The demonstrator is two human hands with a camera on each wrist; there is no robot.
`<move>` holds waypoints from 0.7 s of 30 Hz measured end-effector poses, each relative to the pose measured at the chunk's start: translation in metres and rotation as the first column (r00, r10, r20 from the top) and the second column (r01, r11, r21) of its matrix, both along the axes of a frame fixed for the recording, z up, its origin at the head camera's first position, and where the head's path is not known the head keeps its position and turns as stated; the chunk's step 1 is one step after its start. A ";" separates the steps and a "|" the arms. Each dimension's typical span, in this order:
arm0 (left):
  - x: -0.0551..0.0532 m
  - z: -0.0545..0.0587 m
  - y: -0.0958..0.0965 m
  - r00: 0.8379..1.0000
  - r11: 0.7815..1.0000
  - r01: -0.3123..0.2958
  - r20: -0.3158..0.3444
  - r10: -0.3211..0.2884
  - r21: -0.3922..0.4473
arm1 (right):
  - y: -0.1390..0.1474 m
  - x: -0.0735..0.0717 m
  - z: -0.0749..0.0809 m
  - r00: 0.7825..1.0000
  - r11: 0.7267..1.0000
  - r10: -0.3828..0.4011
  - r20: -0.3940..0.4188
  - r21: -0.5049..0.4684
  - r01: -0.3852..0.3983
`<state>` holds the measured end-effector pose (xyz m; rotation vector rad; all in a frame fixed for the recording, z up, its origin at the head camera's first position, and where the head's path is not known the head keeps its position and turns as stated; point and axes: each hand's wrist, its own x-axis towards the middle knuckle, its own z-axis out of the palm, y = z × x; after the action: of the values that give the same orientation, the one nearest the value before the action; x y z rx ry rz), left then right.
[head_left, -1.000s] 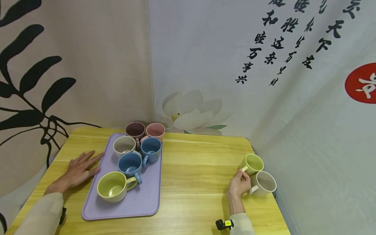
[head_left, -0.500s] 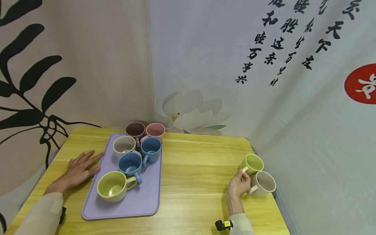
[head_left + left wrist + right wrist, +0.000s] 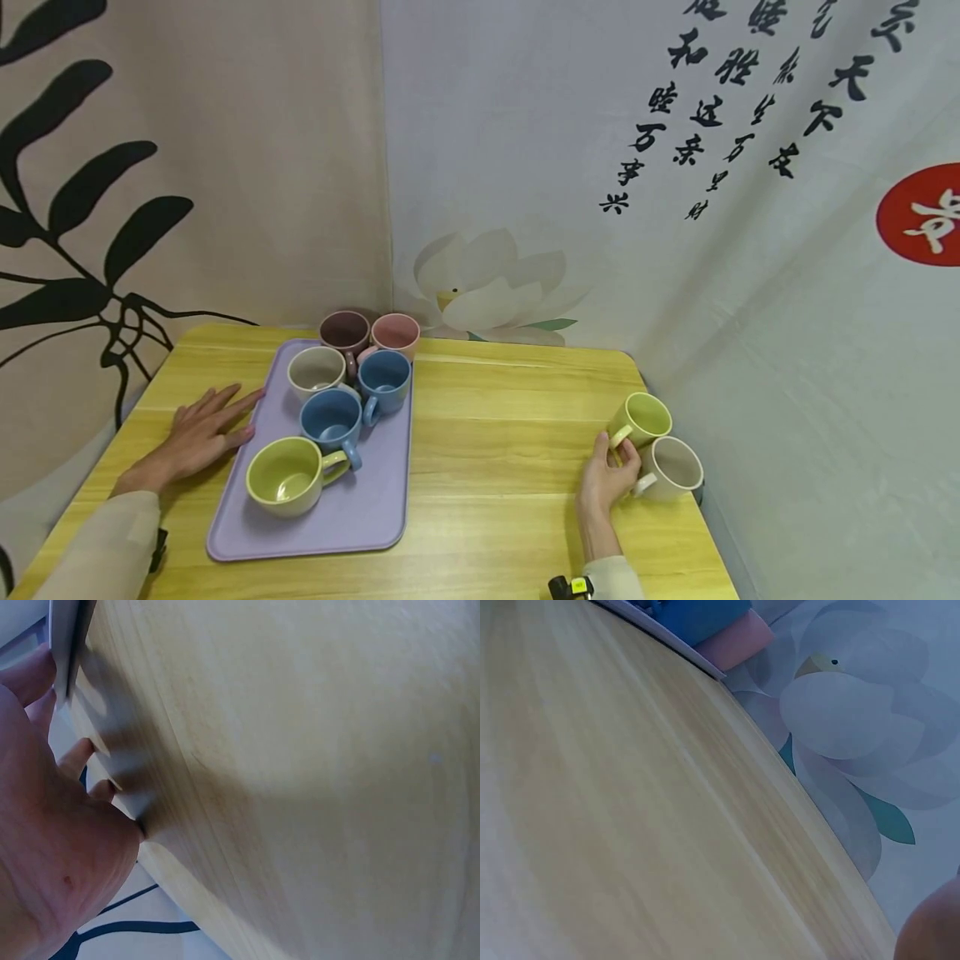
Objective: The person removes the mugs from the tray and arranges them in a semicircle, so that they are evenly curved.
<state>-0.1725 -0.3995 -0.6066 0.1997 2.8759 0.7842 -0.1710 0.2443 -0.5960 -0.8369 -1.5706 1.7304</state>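
Observation:
My left hand [image 3: 204,437] lies with spread fingers on the table, fingertips and thumb right at the left edge of a lavender tray [image 3: 367,525]. On the tray stand a wide green cup [image 3: 288,479], two blue cups, a greyish-white cup [image 3: 311,375], a pink cup [image 3: 397,337] and a dark mauve cup [image 3: 341,333]. At the table's right side, my right hand [image 3: 609,483] is beside a smaller green cup [image 3: 645,417]. Its thumb and finger stand apart on either side of that cup's handle. A white cup [image 3: 675,467] sits close in front of the green one.
The wooden table [image 3: 495,467] stretches between the tray and the two cups at the right. Its back edge meets a printed cloth backdrop [image 3: 517,167]. The white cup stands near the table's right edge.
The right thumb and finger, which pinched the small green cup's handle, have spread apart, so more of the handle shows. The cups, tray and left hand have stayed in place.

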 end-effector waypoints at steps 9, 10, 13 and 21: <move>0.000 0.000 -0.001 1.000 1.000 0.004 -0.012 -0.004 0.006 | -0.003 0.016 0.001 0.992 0.991 0.123 0.037 0.046 -0.124; 0.000 0.000 -0.001 1.000 1.000 0.005 -0.011 -0.005 0.005 | -0.004 0.019 0.001 0.990 0.989 0.136 0.036 0.049 -0.138; 0.000 -0.001 -0.001 1.000 1.000 0.007 -0.006 -0.007 -0.001 | -0.006 0.026 0.002 0.984 0.983 0.170 0.043 0.065 -0.173; 0.000 0.000 0.000 1.000 1.000 0.005 -0.010 -0.005 -0.009 | -0.020 0.040 0.007 0.971 0.963 0.224 0.083 0.134 -0.234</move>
<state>-0.1725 -0.3998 -0.6061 0.2105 2.8867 0.7712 -0.1309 0.2248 -0.5892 -0.6696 -1.8761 1.7365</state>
